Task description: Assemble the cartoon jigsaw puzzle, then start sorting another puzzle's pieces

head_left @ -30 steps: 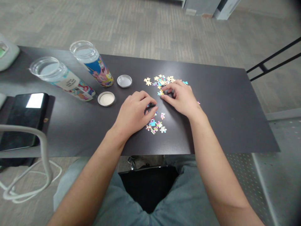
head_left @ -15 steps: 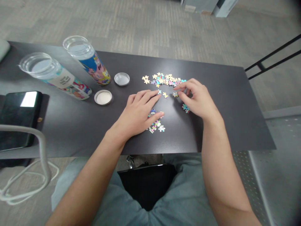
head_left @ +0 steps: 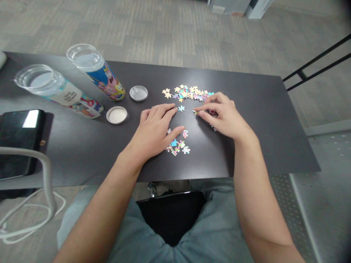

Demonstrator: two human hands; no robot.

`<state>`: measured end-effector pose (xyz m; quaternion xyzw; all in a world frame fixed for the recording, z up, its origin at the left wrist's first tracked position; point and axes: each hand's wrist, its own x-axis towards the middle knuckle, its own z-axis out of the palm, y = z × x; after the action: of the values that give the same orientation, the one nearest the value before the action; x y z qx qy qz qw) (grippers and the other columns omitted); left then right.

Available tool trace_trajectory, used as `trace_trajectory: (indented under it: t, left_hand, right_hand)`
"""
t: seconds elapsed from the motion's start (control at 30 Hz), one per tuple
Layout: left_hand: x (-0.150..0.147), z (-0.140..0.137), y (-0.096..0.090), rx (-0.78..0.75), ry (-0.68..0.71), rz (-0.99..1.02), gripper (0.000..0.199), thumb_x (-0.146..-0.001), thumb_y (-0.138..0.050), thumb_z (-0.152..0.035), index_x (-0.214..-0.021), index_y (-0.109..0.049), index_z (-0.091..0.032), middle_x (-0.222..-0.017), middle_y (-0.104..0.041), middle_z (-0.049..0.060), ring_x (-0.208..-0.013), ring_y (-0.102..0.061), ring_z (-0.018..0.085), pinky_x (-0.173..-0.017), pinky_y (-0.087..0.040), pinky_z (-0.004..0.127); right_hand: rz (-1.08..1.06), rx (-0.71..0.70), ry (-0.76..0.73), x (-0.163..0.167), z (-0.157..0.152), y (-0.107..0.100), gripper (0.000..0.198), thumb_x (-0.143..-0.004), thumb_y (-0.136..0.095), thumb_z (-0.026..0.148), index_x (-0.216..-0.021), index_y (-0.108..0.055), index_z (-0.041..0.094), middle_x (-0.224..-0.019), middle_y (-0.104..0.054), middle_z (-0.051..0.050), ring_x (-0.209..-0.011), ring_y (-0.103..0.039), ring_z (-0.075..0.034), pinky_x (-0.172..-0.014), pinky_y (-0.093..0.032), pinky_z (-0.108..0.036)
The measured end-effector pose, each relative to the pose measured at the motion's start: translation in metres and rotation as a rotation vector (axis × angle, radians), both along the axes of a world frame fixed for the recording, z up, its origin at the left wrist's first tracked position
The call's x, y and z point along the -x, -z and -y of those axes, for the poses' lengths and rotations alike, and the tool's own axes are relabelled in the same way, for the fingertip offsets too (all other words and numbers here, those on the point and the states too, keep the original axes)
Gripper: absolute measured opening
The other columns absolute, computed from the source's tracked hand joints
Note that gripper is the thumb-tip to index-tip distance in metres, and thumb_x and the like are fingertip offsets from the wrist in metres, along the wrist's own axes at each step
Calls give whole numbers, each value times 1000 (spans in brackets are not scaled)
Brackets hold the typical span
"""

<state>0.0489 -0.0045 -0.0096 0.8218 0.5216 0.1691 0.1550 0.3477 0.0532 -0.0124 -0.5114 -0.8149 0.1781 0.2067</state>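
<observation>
My left hand (head_left: 155,128) rests palm down on the dark table, fingers spread. It partly covers a loose group of puzzle pieces (head_left: 181,145) by its thumb. Just right of its fingertips lies a small light-blue puzzle piece (head_left: 181,108). With thumb and index finger, my right hand (head_left: 223,115) pinches a small yellowish puzzle piece (head_left: 195,112) at the tabletop. More pieces (head_left: 213,113) show partly beneath that hand. Beyond both hands spreads a larger pile of puzzle pieces (head_left: 192,93), many with plain tan faces up.
Two clear tubes with cartoon prints (head_left: 105,82) (head_left: 74,96) stand at the left. Near them lie two round lids (head_left: 138,94) (head_left: 117,115). A black glossy device (head_left: 22,142) and a white cable (head_left: 48,175) are at the far left of the table (head_left: 274,128).
My right hand's fingertips have moved left and closed on a puzzle piece. My left hand stays flat, and the view has shifted slightly.
</observation>
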Motion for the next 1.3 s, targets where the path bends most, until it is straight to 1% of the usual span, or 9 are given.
trace_trajectory:
  t: [0.23,0.33,0.43,0.53,0.77,0.87,1.0,1.2,1.3]
  left_hand:
    - [-8,3,3,20,109,-8,60,-127,-73,-50,-182,-70,-27,-194,-61,17,-181,-51,48,-145,-37,71]
    - [-10,5,2,28,217,-9,58,-127,-74,-54,-180,-72,-31,-198,-56,16,-183,-49,45,-146,-37,70]
    - [-7,5,3,5,196,12,63,-127,-73,-57,-182,-70,-26,-196,-57,21,-181,-51,46,-145,-40,69]
    - [-3,1,5,-8,131,22,60,-129,-65,-54,-177,-72,-17,-192,-61,25,-180,-53,47,-144,-42,69]
    - [-1,-1,8,16,99,32,62,-129,-60,-53,-177,-71,-15,-189,-63,25,-179,-53,48,-143,-42,71]
    - [-1,-1,9,16,99,25,64,-129,-57,-53,-176,-71,-12,-189,-62,26,-178,-53,49,-142,-43,73]
    - [1,-2,10,16,90,20,63,-130,-52,-51,-177,-71,-13,-189,-63,26,-177,-54,48,-143,-43,74]
    - [3,-1,9,14,112,3,68,-128,-61,-59,-179,-69,-15,-193,-59,26,-180,-53,49,-145,-41,73]
    - [2,1,10,9,104,-19,68,-129,-61,-58,-181,-67,-14,-193,-58,26,-181,-53,49,-146,-40,73]
  right_hand:
    - [-133,-11,134,-30,-1,-9,31,-110,-78,40,-133,-97,31,-130,-84,-12,-105,-81,-32,-109,-69,-57]
    - [-125,12,30,-15,6,-13,34,-113,-77,40,-139,-96,30,-144,-87,-15,-132,-83,-37,-124,-65,-62]
    - [5,72,-101,4,17,-17,43,-117,-76,41,-157,-91,32,-179,-76,-15,-172,-66,-43,-141,-51,-72]
    - [166,164,-154,9,27,-22,55,-119,-75,40,-173,-81,32,-196,-61,-15,-186,-52,-43,-148,-43,-75]
    - [309,254,-70,-16,41,-38,65,-121,-73,50,-181,-74,27,-196,-60,-20,-184,-56,-47,-146,-47,-78]
    - [296,254,-81,-6,46,-43,71,-120,-75,49,-189,-66,32,-201,-54,-16,-189,-49,-46,-149,-44,-80]
    - [303,308,-150,5,50,-44,65,-121,-78,52,-183,-74,34,-202,-52,-12,-191,-44,-46,-153,-38,-80]
    - [255,201,58,-14,35,-41,51,-119,-79,46,-164,-86,24,-181,-75,-20,-174,-66,-50,-143,-50,-80]
    - [188,121,141,-15,22,-33,49,-120,-74,41,-166,-84,27,-184,-72,-19,-170,-69,-49,-136,-55,-81]
